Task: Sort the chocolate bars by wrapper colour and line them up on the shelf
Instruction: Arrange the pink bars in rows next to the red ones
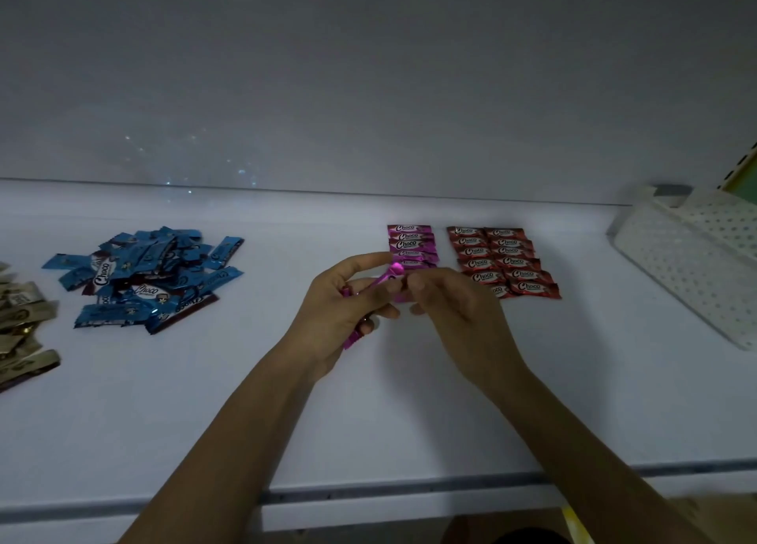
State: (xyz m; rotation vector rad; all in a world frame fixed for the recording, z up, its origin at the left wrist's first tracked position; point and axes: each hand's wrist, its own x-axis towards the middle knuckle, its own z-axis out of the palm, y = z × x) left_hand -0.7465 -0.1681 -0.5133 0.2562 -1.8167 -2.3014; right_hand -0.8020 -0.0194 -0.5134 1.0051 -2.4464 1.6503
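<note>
On the white shelf [205, 400] a short column of pink-wrapped chocolate bars [411, 241] lies in the middle. Right of it, red-wrapped bars [506, 259] lie in two neat columns. My left hand [342, 314] holds a bunch of pink bars [354, 336], and their ends stick out above and below the fingers. My right hand [454, 304] meets it just in front of the pink column and pinches one pink bar [393, 271] at the top of the bunch. A loose heap of blue-wrapped bars [151, 275] lies at the left.
Gold-wrapped bars [22, 326] lie piled at the far left edge. A white perforated tray [696, 265] rests at the right end of the shelf. The shelf's back wall rises behind the bars, and its front lip [409, 492] runs below my forearms.
</note>
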